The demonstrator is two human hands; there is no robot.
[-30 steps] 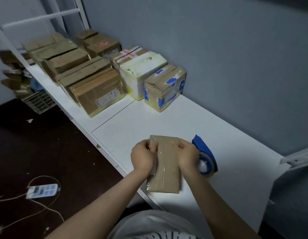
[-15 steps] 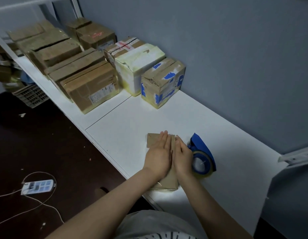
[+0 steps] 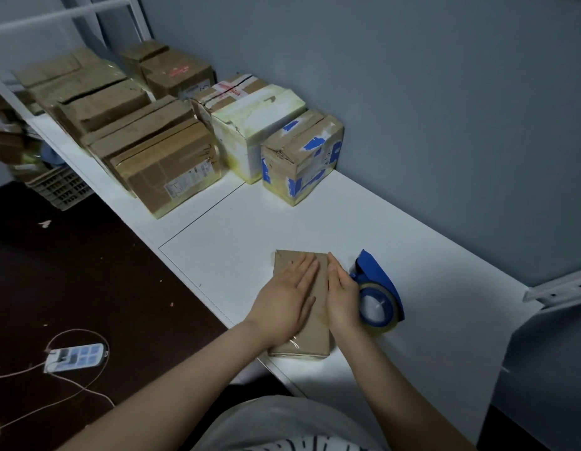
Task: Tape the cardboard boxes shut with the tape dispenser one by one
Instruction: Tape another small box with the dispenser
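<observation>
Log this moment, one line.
left hand: flat on small box | right hand: fingers straight, same box | tape dispenser: on table

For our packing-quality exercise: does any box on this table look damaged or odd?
Yes. The white box by the wall has a torn, yellow-stained top; the brown box right of it carries ragged blue tape scraps and a crumpled edge.
</observation>
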